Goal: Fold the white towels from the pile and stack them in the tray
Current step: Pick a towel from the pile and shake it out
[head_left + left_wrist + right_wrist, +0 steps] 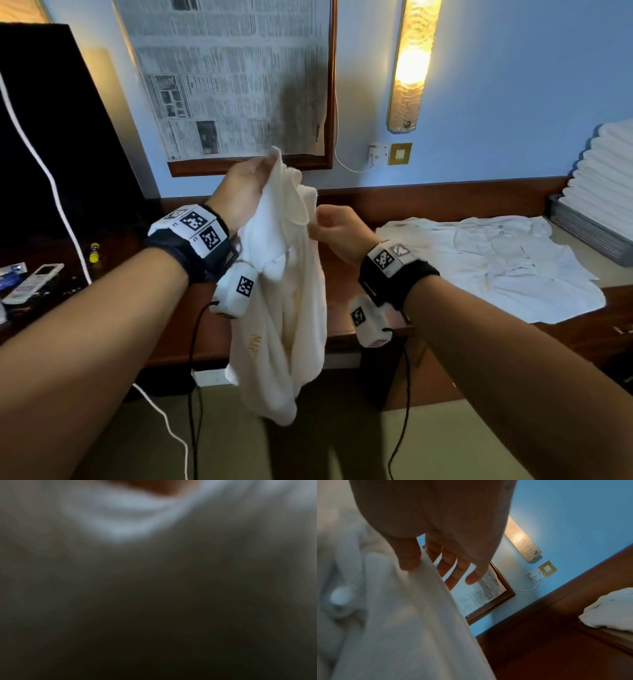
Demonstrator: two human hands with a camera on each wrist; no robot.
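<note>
Slippage threatens: left hand (245,186) fingers grip the bunched white terry towel (284,308) top, right hand (337,229) fingers pinch one edge; its hanging bulk may pull free.

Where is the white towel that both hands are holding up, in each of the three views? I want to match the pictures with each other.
Head: the held towel hangs at centre, gripped by the left hand and pinched by the right hand.
Left wrist: blurred pale cloth fills the frame; probably this towel.
Right wrist: it fills the left half, under the thumb.
Shared landmark: the wall lamp, not in the left wrist view.
</note>
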